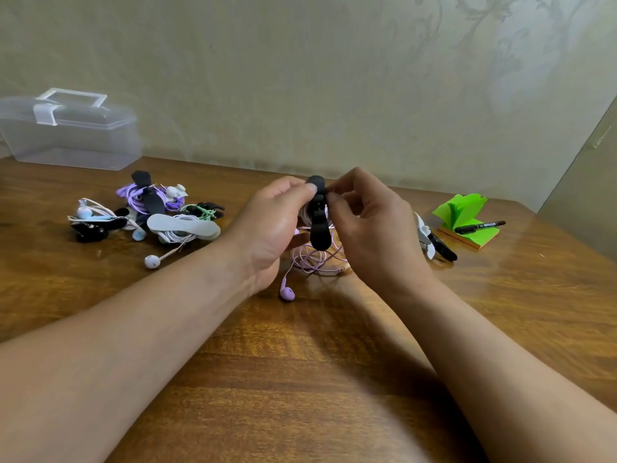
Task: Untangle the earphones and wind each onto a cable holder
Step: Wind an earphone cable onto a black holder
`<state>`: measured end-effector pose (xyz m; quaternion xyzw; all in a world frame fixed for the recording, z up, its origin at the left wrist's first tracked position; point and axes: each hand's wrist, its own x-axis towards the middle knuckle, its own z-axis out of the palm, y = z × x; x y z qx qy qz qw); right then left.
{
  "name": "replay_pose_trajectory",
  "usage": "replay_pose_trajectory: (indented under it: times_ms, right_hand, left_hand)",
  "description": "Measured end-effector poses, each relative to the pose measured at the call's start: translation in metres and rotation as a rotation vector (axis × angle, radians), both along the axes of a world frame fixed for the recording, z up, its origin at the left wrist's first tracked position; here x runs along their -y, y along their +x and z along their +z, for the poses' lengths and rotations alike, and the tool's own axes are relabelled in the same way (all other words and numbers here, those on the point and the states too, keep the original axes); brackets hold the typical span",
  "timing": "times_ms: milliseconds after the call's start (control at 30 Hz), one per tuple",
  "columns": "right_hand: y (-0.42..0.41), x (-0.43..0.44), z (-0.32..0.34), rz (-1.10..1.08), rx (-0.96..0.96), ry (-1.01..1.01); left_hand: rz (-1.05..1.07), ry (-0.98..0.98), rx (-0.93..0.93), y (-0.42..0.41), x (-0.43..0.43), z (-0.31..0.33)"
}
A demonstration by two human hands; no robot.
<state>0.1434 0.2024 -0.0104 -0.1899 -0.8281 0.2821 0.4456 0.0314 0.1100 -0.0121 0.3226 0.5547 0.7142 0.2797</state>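
Your left hand (277, 225) grips the black cable holder (319, 228) upright. Its thumb is pressed on the holder's upper end and the other fingers are curled behind it. Your right hand (370, 225) pinches the holder's upper right edge between thumb and forefinger, just beside your left thumb, with the remaining fingers loosely curled. The pink earphone cable (317, 260) wraps the holder's middle between your 2 hands. It then hangs in loose loops below your fingers onto the table (300, 379), where 1 earbud (287, 293) lies near your left wrist.
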Motion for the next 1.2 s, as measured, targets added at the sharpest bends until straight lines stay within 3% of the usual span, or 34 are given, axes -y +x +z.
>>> replay_pose_trajectory:
  times_ms: [100,300,567,667,867,1200]
  right_hand:
    - [0.0,0.0,0.001,0.012,-0.035,-0.021]
    - [0.002,0.0,0.001,0.08,-0.113,-0.015]
    - [0.008,-0.002,0.006,0.276,-0.012,0.056]
    - [0.01,-0.002,0.009,0.322,-0.022,-0.008]
    - [0.009,-0.006,0.015,0.375,-0.114,-0.348]
    - [0.008,0.005,0.008,0.28,-0.159,-0.132]
  left_hand:
    - [-0.114,0.041,0.096,0.005,0.0,-0.001]
    - [-0.105,0.073,0.264,0.001,0.005,0.006]
    - [-0.091,-0.006,0.206,-0.006,0.008,0.009]
    - [-0.136,-0.037,0.209,-0.007,0.01,0.01]
    - [-0.326,-0.046,0.262,-0.012,0.015,0.014]
    - [-0.246,-0.121,0.237,-0.006,0.008,0.007]
